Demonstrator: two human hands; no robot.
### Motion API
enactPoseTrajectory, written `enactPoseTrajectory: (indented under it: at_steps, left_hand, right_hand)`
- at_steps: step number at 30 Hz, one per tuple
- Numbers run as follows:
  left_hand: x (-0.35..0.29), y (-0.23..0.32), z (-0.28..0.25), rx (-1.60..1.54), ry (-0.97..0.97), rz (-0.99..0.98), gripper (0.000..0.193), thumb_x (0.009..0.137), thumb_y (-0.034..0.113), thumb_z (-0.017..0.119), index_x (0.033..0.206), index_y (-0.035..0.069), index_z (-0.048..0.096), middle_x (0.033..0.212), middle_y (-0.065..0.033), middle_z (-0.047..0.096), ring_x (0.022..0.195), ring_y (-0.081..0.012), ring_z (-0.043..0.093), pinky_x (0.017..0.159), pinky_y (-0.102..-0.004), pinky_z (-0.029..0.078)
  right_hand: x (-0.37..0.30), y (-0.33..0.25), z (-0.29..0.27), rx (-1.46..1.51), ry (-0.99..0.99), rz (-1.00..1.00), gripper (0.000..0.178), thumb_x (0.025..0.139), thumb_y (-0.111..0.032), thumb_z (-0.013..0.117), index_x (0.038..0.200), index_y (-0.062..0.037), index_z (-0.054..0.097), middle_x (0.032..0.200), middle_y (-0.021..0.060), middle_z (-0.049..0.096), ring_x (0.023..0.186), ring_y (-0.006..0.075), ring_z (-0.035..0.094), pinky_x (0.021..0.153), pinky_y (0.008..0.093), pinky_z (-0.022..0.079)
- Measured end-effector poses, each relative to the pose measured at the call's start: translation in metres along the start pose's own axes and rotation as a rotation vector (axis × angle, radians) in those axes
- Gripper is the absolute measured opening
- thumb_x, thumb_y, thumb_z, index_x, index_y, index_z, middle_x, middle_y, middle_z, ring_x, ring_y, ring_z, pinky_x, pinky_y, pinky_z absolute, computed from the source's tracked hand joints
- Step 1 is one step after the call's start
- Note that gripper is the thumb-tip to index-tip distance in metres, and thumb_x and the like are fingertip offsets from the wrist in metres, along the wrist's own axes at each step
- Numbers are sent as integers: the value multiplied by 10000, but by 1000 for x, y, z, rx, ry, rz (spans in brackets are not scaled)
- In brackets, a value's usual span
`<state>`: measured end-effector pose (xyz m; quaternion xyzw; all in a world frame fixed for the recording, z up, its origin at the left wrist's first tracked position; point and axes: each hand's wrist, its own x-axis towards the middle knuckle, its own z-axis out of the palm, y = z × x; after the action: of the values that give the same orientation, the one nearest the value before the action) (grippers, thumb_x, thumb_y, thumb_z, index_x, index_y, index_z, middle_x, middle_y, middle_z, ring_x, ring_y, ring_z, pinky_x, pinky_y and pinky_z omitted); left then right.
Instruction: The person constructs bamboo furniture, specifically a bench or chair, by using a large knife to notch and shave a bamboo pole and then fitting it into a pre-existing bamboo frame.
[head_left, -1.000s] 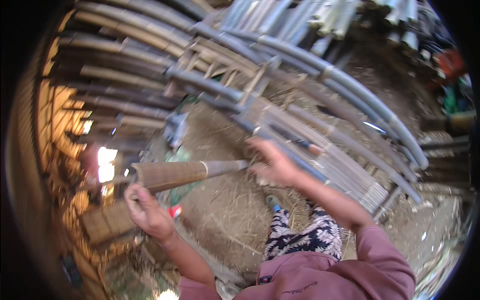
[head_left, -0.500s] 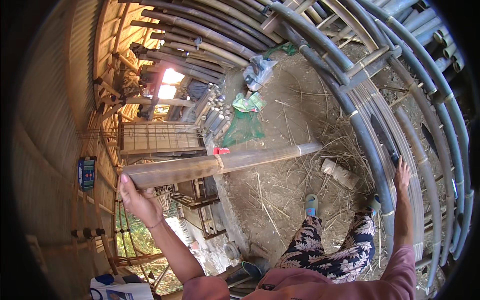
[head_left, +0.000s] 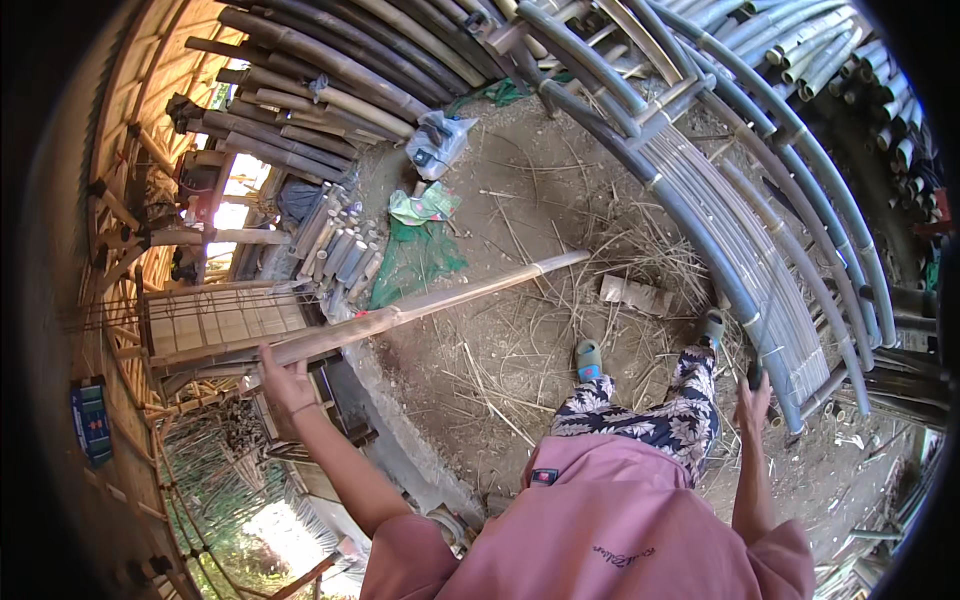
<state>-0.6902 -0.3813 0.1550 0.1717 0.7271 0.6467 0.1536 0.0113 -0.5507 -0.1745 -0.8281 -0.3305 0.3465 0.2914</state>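
Note:
A long split-looking length of bamboo (head_left: 460,297) slants from my left hand to the ground, its far end near a litter of thin strips. My left hand (head_left: 288,384) is closed round its near, raised end. On the right, my right hand (head_left: 752,402) is closed on the dark handle of a knife (head_left: 755,374). The blade points away from me and is hard to make out against the bench. That hand is beside the near end of a bamboo bench (head_left: 735,240), whose slatted top carries pale strips.
A short cut log (head_left: 636,296) lies on the dirt floor beyond my feet. Stacked bamboo poles (head_left: 340,60) line the back, with a bundle of short pieces (head_left: 342,250) below them. A plastic bag (head_left: 440,140) and green netting (head_left: 420,262) lie on the ground.
My right hand has taken the knife off the bench and drawn it back toward me. The bamboo has turned so that it shows narrower, its near end lower. My view has swung right.

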Motion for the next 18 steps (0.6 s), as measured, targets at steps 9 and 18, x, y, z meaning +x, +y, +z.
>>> enactPoseTrajectory:
  at_steps: [9, 18]
  left_hand:
    - [9, -26, -33, -100, -60, -8, 462, 880, 271, 679, 1249, 30, 541, 1197, -103, 558, 1070, -283, 574, 869, -535, 507]
    - [-90, 11, 26, -363, -259, 322, 321, 936, 269, 643, 1085, -2, 558, 1119, -128, 594, 1003, -207, 581, 809, -419, 519]
  right_hand:
    - [-137, -69, 4, 395, -5, 376, 170, 912, -211, 592, 936, -59, 522, 680, 17, 521, 501, 99, 491, 436, 255, 429]
    - [-147, -94, 19, 373, -238, 361, 171, 850, -133, 604, 972, -18, 567, 691, 35, 551, 529, 118, 536, 466, 277, 442]
